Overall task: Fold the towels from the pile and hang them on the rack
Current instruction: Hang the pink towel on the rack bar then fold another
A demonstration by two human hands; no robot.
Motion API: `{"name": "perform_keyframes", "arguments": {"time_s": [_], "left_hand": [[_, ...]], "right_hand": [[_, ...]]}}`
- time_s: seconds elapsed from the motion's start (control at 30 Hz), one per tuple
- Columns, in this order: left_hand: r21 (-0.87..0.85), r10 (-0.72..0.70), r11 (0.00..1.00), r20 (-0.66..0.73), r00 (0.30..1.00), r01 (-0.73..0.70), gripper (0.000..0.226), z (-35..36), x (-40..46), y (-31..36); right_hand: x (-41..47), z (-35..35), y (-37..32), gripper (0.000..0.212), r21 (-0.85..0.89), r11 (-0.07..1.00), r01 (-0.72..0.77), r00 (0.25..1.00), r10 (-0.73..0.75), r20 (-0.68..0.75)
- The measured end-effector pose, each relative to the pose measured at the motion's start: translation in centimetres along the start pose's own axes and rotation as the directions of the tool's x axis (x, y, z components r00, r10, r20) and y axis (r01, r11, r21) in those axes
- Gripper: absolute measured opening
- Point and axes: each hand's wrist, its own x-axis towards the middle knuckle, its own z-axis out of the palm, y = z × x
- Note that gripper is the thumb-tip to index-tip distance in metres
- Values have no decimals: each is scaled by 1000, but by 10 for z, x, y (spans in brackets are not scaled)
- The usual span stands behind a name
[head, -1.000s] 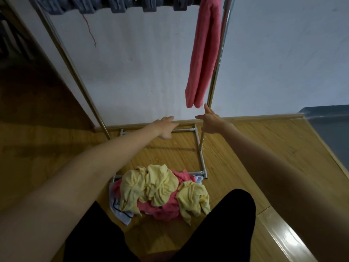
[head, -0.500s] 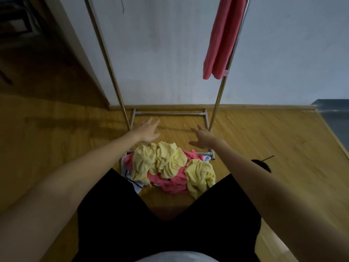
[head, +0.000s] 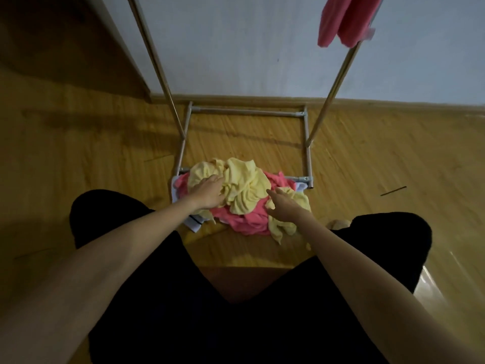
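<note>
1. Yellow, pink and white towels are heaped in a crumpled pile [head: 244, 198] on the wooden floor [head: 367, 158], at the near edge of the rack's base.
2. The pile is topped by a large yellow towel [head: 242, 183]; a pink towel [head: 245, 222] is spread beneath it, a second yellow towel [head: 282, 227] is bunched at the right, and a white towel with a dark stripe [head: 193, 222] is seen at the near left.
3. The left hand [head: 208, 191] is laid on the left part of the large yellow towel, fingers extended and only slightly bent; no fold of cloth is seen to be gripped.
4. The right hand [head: 283, 206] is stretched over the right side of the pile, above the second yellow towel, with fingers spread and nothing held; whether the cloth is touched cannot be told.
5. The metal rack [head: 246, 112] is stood against the pale wall [head: 236, 43], its 2 uprights rising from a rectangular base frame on the floor.
6. A folded pink towel [head: 343, 19] is hung at the far right, beside the right upright, with only its lower part in view.
7. Dark trousers [head: 236, 311] are seen on the person's legs at the near edge, and a thin dark stick [head: 393, 191] is lying on the floor at the right.
</note>
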Motion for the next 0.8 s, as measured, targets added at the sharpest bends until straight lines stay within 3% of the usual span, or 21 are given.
{"name": "perform_keyframes", "arguments": {"time_s": [0.17,0.33,0.57,0.8], "left_hand": [[-87,79,994,104,991,-71,53,51,45,3],[-58,141,989,147,979,-133,52,84,100,7],[20,247,969,2,969,-247,41,92,211,35],[212,290,930,75,954,-299,48,116,304,61]], "right_hand": [[38,37,30,63,92,990,-109,988,98,117],[86,56,64,64,96,976,-196,964,173,202],[163,48,124,64,100,969,-225,972,216,90],[217,51,169,68,226,956,-186,982,186,22]]}}
